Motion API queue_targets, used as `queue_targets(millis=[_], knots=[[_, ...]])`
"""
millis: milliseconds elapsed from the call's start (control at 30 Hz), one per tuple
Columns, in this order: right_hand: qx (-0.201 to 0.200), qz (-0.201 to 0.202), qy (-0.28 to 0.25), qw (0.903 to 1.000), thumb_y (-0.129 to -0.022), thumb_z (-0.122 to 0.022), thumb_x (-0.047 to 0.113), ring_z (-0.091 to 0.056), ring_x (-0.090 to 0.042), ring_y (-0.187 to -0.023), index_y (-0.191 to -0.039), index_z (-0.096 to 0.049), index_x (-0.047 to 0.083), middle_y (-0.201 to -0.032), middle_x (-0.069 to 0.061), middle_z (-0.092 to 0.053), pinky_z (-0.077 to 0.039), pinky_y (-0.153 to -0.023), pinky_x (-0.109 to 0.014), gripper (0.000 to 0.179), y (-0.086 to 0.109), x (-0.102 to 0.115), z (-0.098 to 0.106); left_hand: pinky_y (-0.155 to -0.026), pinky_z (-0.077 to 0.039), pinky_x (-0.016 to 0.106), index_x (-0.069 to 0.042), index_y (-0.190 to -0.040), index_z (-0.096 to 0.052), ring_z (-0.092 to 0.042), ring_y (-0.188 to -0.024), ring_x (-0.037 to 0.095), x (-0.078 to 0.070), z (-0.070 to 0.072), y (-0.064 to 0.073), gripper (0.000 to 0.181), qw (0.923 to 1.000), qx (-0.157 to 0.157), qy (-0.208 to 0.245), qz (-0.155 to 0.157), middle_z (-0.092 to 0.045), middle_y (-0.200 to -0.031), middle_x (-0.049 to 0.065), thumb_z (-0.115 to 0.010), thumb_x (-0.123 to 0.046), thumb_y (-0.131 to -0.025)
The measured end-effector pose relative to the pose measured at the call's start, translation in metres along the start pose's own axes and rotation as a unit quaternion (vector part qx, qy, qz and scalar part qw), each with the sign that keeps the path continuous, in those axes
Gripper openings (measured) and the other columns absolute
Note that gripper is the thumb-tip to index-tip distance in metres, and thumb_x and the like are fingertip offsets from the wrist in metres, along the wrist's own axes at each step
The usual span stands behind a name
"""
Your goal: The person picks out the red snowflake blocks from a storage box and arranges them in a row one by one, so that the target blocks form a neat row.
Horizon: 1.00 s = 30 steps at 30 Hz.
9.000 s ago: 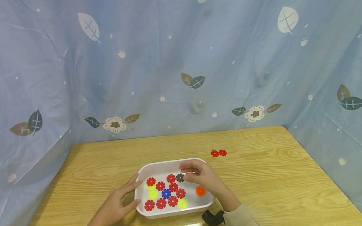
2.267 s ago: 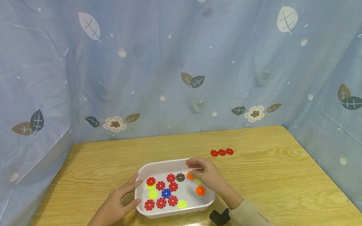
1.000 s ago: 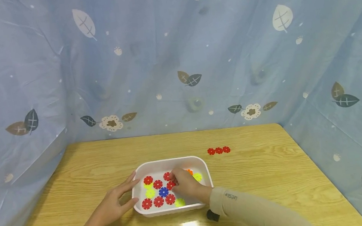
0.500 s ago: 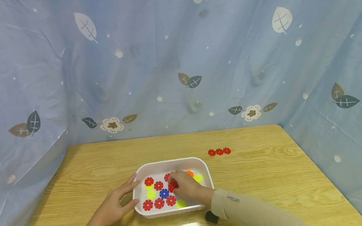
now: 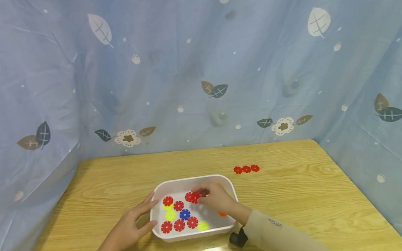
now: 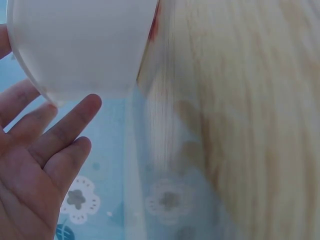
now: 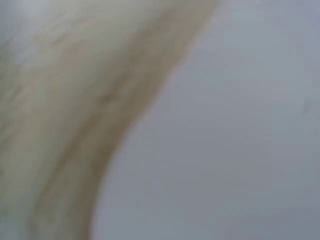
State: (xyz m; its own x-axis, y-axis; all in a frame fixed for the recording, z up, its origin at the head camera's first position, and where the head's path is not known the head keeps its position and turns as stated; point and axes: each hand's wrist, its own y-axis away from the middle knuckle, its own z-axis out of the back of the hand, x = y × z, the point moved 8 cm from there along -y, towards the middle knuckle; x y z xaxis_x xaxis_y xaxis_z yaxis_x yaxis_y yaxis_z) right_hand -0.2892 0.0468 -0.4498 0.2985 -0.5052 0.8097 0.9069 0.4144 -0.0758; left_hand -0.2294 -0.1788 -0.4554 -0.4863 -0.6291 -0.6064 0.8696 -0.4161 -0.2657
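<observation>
In the head view my right hand (image 5: pixel 217 199) pinches a red snowflake disc (image 5: pixel 195 197) over the right half of a white tray (image 5: pixel 178 237). Another red disc (image 5: pixel 189 196) sits just left of the held one. My left hand (image 5: pixel 132 228) rests its spread fingers and thumb at the tray's left rim; in the left wrist view, several fingers (image 6: pixel 67 130) lie by the tray wall (image 6: pixel 85 50). Several red discs, a blue disc (image 5: pixel 184 214) and yellow discs (image 5: pixel 170 215) lie inside. My right hand partly covers an orange disc (image 5: pixel 222 214). The right wrist view is blurred.
Three red discs (image 5: pixel 246 169) stand in a row on the wooden table (image 5: pixel 289 198), behind and right of the tray. A blue patterned curtain (image 5: pixel 163 63) hangs along the back and both sides. Black wrist mounts (image 5: pixel 239 238) sit below the hands.
Nine seconds ago the row held two red discs; now three. Over the last second my right hand picked up a red disc and moved slightly right and back. My left hand stayed.
</observation>
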Motion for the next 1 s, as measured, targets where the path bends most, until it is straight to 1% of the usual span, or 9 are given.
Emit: queue_targets(millis=[100,200,300,333,467,633,800,933,1000], knots=[[-0.012,-0.002,-0.040,0.9991,-0.081,-0.068,-0.003,-0.065,-0.024,-0.094,-0.111,-0.068,0.001,-0.109,-0.013,-0.069,-0.055,-0.077,-0.024,0.030,0.005,0.005,0.017,-0.102,-0.039,0.058,-0.011,-0.137,-0.052,-0.039,-0.134,0.034,0.000,0.000,0.000,0.051,1.0000,-0.001,-0.001,0.001,-0.032,-0.153,0.010,-0.065,-0.027,-0.090],[-0.025,-0.011,-0.080,0.9965,-0.083,-0.066,-0.003,-0.063,-0.025,-0.096,-0.115,-0.066,-0.001,-0.111,-0.016,-0.067,-0.056,-0.078,-0.026,0.032,0.008,0.001,0.034,-0.102,-0.039,0.057,-0.011,-0.137,-0.052,-0.039,-0.134,0.034,0.000,0.001,0.000,0.051,1.0000,0.000,0.000,0.002,-0.032,-0.153,0.011,-0.065,-0.027,-0.090],[-0.049,-0.035,-0.107,0.9924,-0.084,-0.066,-0.002,-0.062,-0.025,-0.097,-0.118,-0.064,-0.002,-0.112,-0.017,-0.066,-0.056,-0.080,-0.029,0.034,0.012,-0.007,0.055,-0.102,-0.039,0.057,-0.010,-0.137,-0.052,-0.039,-0.134,0.034,0.000,0.001,0.001,0.051,1.0000,0.000,0.000,0.002,-0.032,-0.153,0.011,-0.065,-0.027,-0.090],[-0.061,-0.043,-0.110,0.9911,-0.084,-0.066,-0.001,-0.062,-0.023,-0.097,-0.119,-0.064,-0.001,-0.112,-0.016,-0.066,-0.056,-0.081,-0.028,0.035,0.012,-0.015,0.061,-0.102,-0.039,0.057,-0.010,-0.137,-0.052,-0.039,-0.134,0.035,0.000,0.001,0.001,0.051,1.0000,0.000,0.001,0.002,-0.032,-0.153,0.011,-0.065,-0.027,-0.090],[-0.103,-0.071,-0.126,0.9841,-0.084,-0.067,0.001,-0.062,-0.019,-0.097,-0.121,-0.062,-0.001,-0.115,-0.016,-0.065,-0.055,-0.081,-0.024,0.038,0.017,-0.032,0.088,-0.102,-0.039,0.057,-0.010,-0.137,-0.052,-0.038,-0.134,0.035,0.000,0.001,0.001,0.051,1.0000,0.000,0.000,0.003,-0.032,-0.153,0.011,-0.065,-0.027,-0.090],[-0.126,-0.083,-0.151,0.9769,-0.087,-0.065,0.002,-0.061,-0.013,-0.096,-0.126,-0.057,-0.004,-0.120,-0.021,-0.061,-0.054,-0.079,-0.017,0.041,0.023,-0.057,0.114,-0.102,-0.039,0.057,-0.011,-0.137,-0.052,-0.039,-0.134,0.034,0.000,0.001,0.002,0.051,1.0000,0.000,0.000,0.005,-0.032,-0.153,0.010,-0.064,-0.027,-0.090],[-0.155,-0.107,-0.162,0.9687,-0.089,-0.062,0.002,-0.058,-0.006,-0.094,-0.129,-0.054,-0.006,-0.124,-0.024,-0.057,-0.052,-0.078,-0.015,0.042,0.027,-0.091,0.134,-0.102,-0.039,0.056,-0.011,-0.136,-0.052,-0.039,-0.134,0.034,-0.001,0.001,0.001,0.051,1.0000,-0.002,-0.003,0.001,-0.032,-0.153,0.010,-0.065,-0.027,-0.090],[-0.186,-0.148,-0.160,0.9580,-0.091,-0.059,0.005,-0.055,-0.001,-0.092,-0.132,-0.052,-0.003,-0.128,-0.022,-0.054,-0.052,-0.079,-0.016,0.042,0.030,-0.124,0.150,-0.102,-0.040,0.056,-0.011,-0.136,-0.052,-0.040,-0.134,0.033,-0.001,0.001,0.001,0.051,1.0000,-0.004,-0.005,-0.003,-0.033,-0.152,0.011,-0.065,-0.026,-0.089],[-0.199,-0.172,-0.169,0.9500,-0.093,-0.057,0.006,-0.055,0.001,-0.091,-0.135,-0.050,-0.001,-0.132,-0.021,-0.051,-0.052,-0.081,-0.017,0.043,0.032,-0.141,0.156,-0.102,-0.039,0.056,-0.012,-0.137,-0.052,-0.039,-0.134,0.034,-0.001,0.001,0.001,0.051,1.0000,-0.004,-0.003,-0.004,-0.033,-0.152,0.012,-0.065,-0.026,-0.089]])
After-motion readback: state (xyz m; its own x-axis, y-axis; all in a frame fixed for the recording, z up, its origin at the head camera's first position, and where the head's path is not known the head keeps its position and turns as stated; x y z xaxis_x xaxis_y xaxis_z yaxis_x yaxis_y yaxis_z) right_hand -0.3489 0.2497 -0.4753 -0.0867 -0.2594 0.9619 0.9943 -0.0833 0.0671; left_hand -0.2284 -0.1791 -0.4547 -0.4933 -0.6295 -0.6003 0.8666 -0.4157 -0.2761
